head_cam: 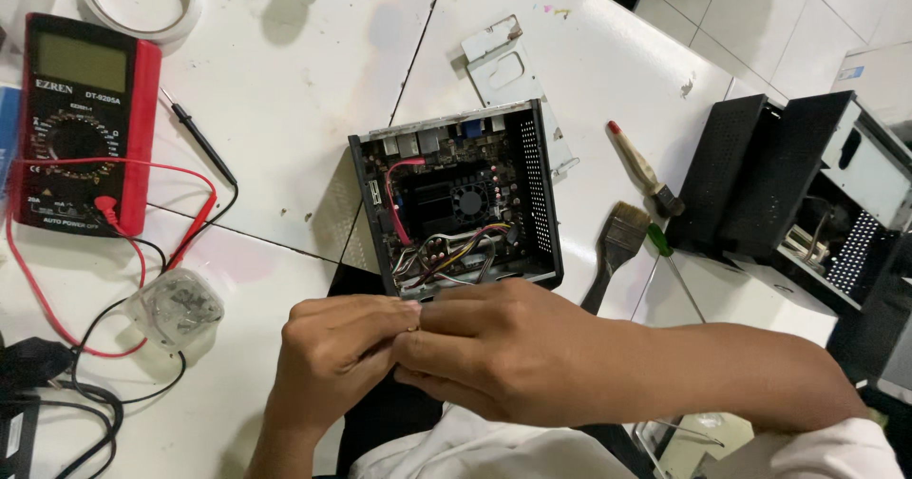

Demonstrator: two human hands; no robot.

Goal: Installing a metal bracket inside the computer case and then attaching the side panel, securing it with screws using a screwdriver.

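Bare counter [304, 70] behind and left of open computer case [456, 203]: passable. Left edge blocked by multimeter [81, 123], red and black leads [190, 203] trailing toward clear plastic tub [176, 308]. Right of case: narrow lane only, hemmed by two brushes [622, 237] and green-handled screwdriver [665, 251]. Farther right, black housings [788, 184] wall off counter edge. Metal bracket [503, 66] lying behind case. Left hand [342, 355] and right hand [503, 351] pressed together just in front of case, closing off its near side.

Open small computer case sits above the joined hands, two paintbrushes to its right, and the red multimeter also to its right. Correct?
Not quite. In the head view the red multimeter lies to the left of the open computer case, not the right. The two paintbrushes are on its right, and both hands meet below it.
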